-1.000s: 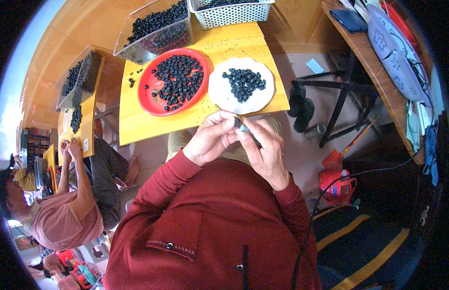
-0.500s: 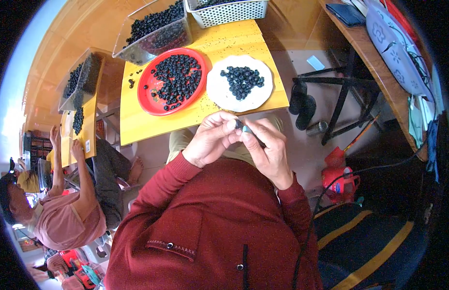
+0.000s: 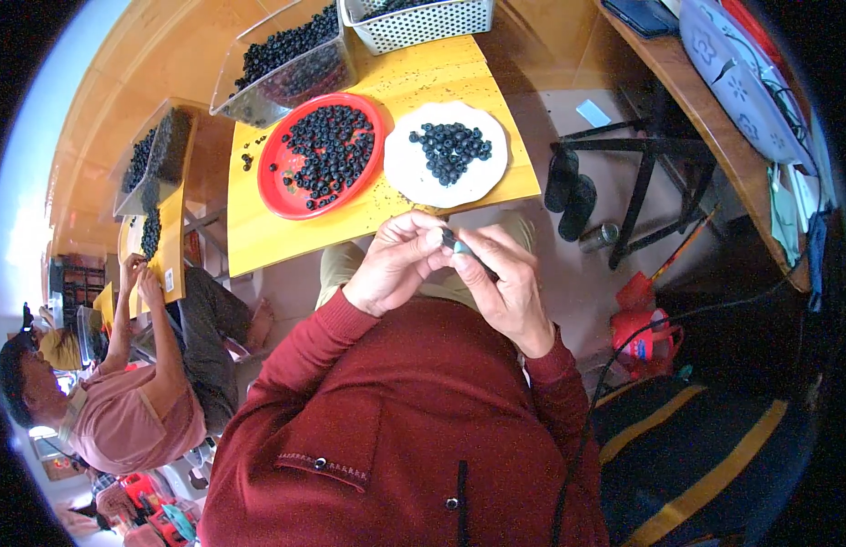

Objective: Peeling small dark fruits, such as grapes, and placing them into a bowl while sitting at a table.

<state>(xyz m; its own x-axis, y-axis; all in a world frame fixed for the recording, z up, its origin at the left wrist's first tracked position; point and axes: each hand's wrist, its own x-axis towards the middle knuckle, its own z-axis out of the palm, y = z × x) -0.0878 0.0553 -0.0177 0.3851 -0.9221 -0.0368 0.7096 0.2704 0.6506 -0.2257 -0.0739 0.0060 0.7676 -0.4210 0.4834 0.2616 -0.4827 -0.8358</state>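
Note:
Both hands meet just beyond the table's near edge, above my lap. My left hand (image 3: 396, 260) is closed in a pinch on a small black bead-like piece (image 3: 448, 239), mostly hidden by the fingertips. Against it, my right hand (image 3: 505, 283) closes on a slim dark tool with a teal part (image 3: 462, 247); its exact kind I cannot make out. Ahead, a white scalloped plate (image 3: 414, 187) holds a cluster of black round bead-like pieces (image 3: 450, 150). To its left, a red plate (image 3: 275, 196) carries many more of them, some showing holes.
The yellow table (image 3: 259, 246) also bears a clear bin (image 3: 250, 105) of black pieces and a white perforated basket (image 3: 423, 27). At the left, another person (image 3: 131, 410) works at a second table. Right are a wooden desk (image 3: 678, 91), a black stand (image 3: 655, 155) and a hanging cable (image 3: 706, 314).
My hands keep almost the same pinch, with the tool and piece shifting slightly. The other person's hands have come together near their table. The whole view has shifted a little.

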